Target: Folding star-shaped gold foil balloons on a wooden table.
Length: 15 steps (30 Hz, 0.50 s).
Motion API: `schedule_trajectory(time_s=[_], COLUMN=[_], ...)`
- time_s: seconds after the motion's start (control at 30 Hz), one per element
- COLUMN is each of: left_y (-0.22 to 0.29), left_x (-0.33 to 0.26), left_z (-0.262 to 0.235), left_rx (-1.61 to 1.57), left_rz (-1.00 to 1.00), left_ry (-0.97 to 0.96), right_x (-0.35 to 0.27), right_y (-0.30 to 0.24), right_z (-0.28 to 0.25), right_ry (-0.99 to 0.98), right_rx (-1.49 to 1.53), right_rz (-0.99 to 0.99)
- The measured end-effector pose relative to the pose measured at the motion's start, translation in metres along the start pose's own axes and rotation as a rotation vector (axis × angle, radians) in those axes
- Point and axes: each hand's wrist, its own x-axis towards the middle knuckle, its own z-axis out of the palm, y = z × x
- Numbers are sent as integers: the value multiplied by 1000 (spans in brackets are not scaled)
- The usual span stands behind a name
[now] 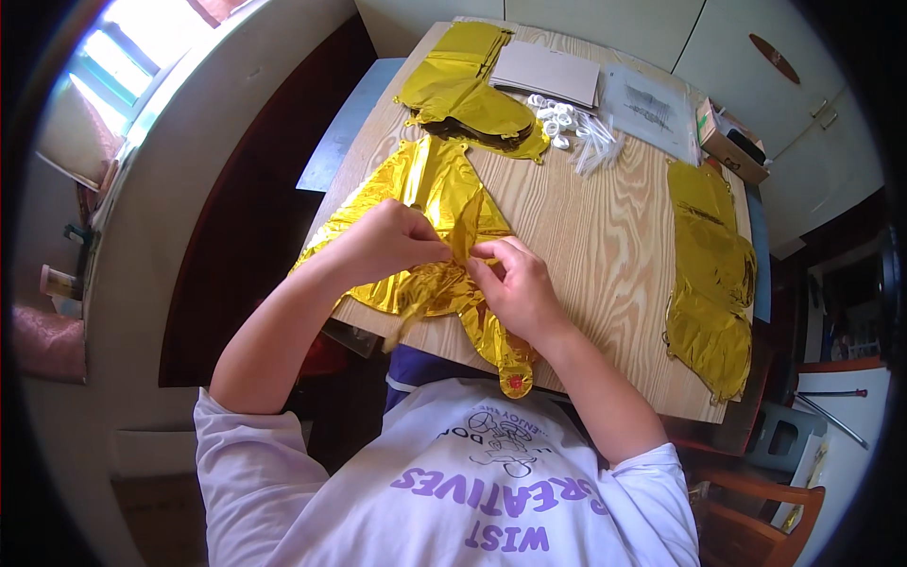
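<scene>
I am looking down at a pale wooden table with wavy grain [605, 236]. My left hand [392, 241] and my right hand [515, 283] meet at its near edge, both closed in a pinch on a raised fold of a flat, crinkled gold foil balloon [430, 189]. The shiny, creased foil spreads out to the left and far side of my hands, and a narrow tail of it hangs off the near edge, ending in a small round red-centred valve [515, 382]. Further away on the table lies another heap of flat gold foil balloons [468, 90], smooth and mirror-bright. Just right of that heap sit a scatter of small white plastic rings and thin clear straws [572, 128], a flat grey cardboard sheet [548, 71] and a clear plastic sleeve holding a printed paper [652, 109]. Along the right edge a third stack of gold foil shapes [709, 274] drapes toward me
</scene>
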Motion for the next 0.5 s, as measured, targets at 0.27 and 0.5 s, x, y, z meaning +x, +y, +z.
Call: schedule_trajectory(time_s=[0.27, 0.5], left_y=[15, 15], left_x=[24, 33], left_z=[47, 71], left_rx=[-319, -436], left_rz=[-1, 16], left_ry=[16, -59], right_x=[-50, -57], right_y=[-38, -31], right_z=[-13, -14], right_ry=[-133, -30], right_rx=[-134, -504], right_rz=[69, 111])
